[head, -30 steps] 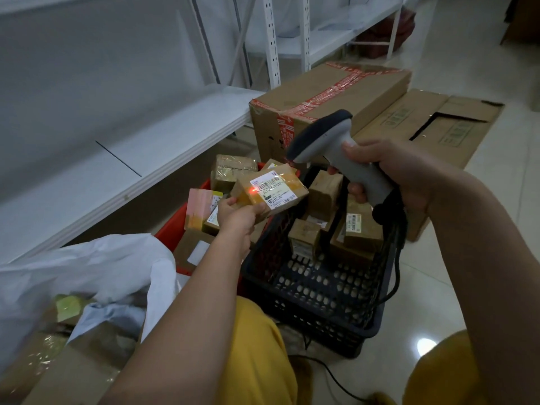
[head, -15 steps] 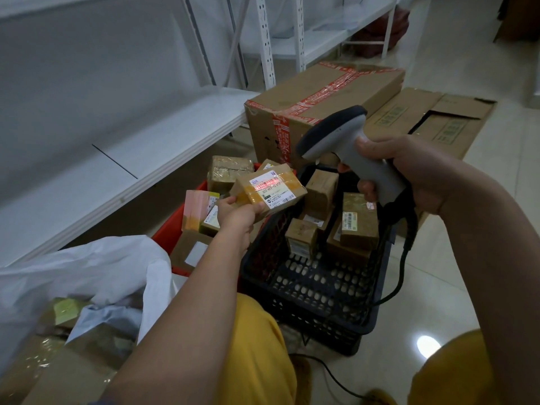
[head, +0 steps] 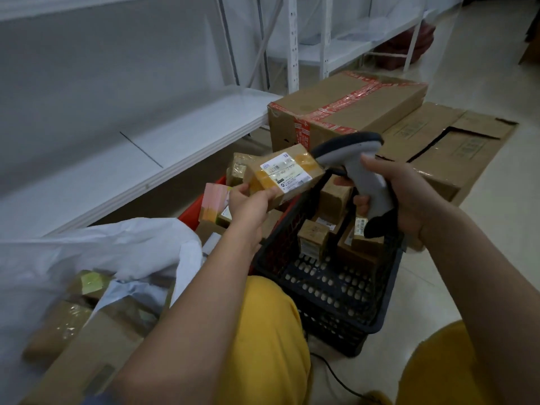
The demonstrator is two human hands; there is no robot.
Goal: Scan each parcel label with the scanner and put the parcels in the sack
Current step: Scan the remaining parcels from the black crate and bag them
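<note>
Sack (head: 96, 258) sits open at near left, parcels already inside. Your left hand (head: 248, 206) pinches the parcel (head: 285, 173) by its near end, label up, above the black basket (head: 336, 290). Right hand (head: 409, 197) is wrapped round the scanner (head: 362, 171), nose almost touching the parcel. No beam visible, so likely scan step; next, swing it near-left into the sack.

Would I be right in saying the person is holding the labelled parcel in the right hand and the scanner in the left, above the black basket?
Not quite: the hands are swapped. In the head view the left hand grips the labelled parcel, and the right hand grips the scanner. Both are indeed above the black basket.
</note>
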